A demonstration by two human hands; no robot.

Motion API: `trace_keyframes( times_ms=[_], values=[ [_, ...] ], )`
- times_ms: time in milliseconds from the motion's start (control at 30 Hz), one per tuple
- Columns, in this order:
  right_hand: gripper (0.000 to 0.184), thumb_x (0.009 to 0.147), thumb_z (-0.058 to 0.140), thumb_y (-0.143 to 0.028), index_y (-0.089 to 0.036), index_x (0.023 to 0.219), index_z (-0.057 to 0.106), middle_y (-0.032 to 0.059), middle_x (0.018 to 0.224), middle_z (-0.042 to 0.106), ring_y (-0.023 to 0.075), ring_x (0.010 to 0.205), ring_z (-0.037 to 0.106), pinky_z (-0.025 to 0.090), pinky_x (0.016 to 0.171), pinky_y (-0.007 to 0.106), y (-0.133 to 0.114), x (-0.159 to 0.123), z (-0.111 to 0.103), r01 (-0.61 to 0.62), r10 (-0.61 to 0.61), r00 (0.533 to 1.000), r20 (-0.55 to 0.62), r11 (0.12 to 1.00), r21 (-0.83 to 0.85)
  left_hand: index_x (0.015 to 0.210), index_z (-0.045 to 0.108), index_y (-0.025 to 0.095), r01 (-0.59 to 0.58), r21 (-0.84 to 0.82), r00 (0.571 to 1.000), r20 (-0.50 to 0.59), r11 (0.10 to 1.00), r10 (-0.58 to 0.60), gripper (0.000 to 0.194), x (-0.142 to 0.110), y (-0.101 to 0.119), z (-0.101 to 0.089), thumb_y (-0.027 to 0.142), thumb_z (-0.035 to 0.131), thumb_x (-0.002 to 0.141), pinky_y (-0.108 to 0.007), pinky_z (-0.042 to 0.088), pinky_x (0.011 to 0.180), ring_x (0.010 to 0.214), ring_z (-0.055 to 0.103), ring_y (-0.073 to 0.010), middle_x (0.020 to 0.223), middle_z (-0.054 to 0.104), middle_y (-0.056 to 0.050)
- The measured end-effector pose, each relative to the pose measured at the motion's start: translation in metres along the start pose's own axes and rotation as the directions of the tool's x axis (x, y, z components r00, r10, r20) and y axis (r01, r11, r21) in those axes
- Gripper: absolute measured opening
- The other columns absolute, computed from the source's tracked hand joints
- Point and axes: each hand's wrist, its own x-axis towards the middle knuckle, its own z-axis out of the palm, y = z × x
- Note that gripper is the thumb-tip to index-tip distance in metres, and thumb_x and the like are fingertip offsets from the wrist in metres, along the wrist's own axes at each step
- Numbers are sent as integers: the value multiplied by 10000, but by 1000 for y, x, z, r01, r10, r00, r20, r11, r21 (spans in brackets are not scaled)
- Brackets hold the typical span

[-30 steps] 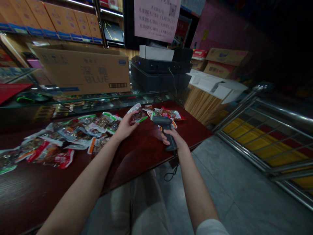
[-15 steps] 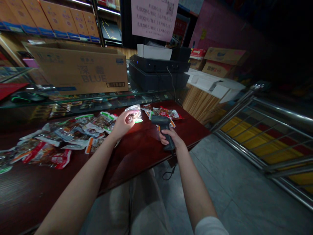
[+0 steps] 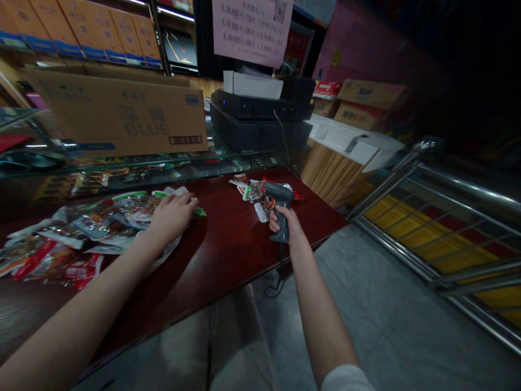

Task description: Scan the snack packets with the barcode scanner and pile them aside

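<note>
My left hand [image 3: 173, 214] rests at the right end of a spread of snack packets [image 3: 81, 233] on the dark red counter [image 3: 228, 244]. Its fingers are closed on one snack packet [image 3: 198, 212], whose white top and green edge poke out past the fingertips. My right hand [image 3: 285, 222] grips the handle of a grey barcode scanner [image 3: 279, 198], held upright with its head tilted left; its cable hangs off the counter edge. A small heap of packets [image 3: 252, 193] lies just behind the scanner.
A glass display case [image 3: 134, 168] runs behind the counter, with a large "BLUE" cardboard box [image 3: 118, 117] on top. A black printer and till [image 3: 260, 117] stand behind. Metal railing [image 3: 448, 217] runs along the right above a grey tiled floor.
My left hand has swung left with the packet, from in front of the scanner down onto the big spread. The scanner has tipped more upright in my right hand.
</note>
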Motion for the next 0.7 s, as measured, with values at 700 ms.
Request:
trace_keyframes(
  times_ms=[700],
  values=[
    [271,701,667,-331,-186,883,527,-89,487,478,59,313,373,294,339,195,-7,-10,-29,118,-87,964,-250,987,113,1228,539,128,-3,-335,961,260,942,95,633,101,151,56,574,582,780,-494,418,931,1191,493,-379,1277,534,-204]
  ],
)
